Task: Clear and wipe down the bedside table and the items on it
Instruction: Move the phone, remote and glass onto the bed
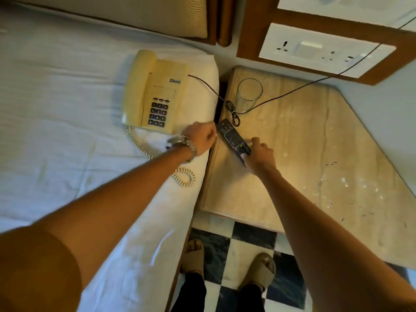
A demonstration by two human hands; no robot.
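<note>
Remote (pixel 233 140) gripped at near end by right hand (pixel 260 157), likely for lifting off tabletop (pixel 315 154). Left hand (pixel 200 138) clenched, apparently empty. Phone (pixel 155 93) parked on bed (pixel 56 109); glass (pixel 248 94) not yet cleared.

The right hand (pixel 258 154) grips the near end of a black remote control (pixel 233 138) on the beige marble bedside table (pixel 315 154) — the left hand (pixel 200 137), curled, hovers just beside it, near a cream corded telephone (pixel 155 93) on the white bed (pixel 56 109)

The beige veined stone worktop (pixel 315 154) looks polished and speckled. The white cloth bed sheet (pixel 56 109) is matt; the cream plastic telephone (pixel 155 93) glossy, the clear glass tumbler (pixel 248 93) smooth.
</note>
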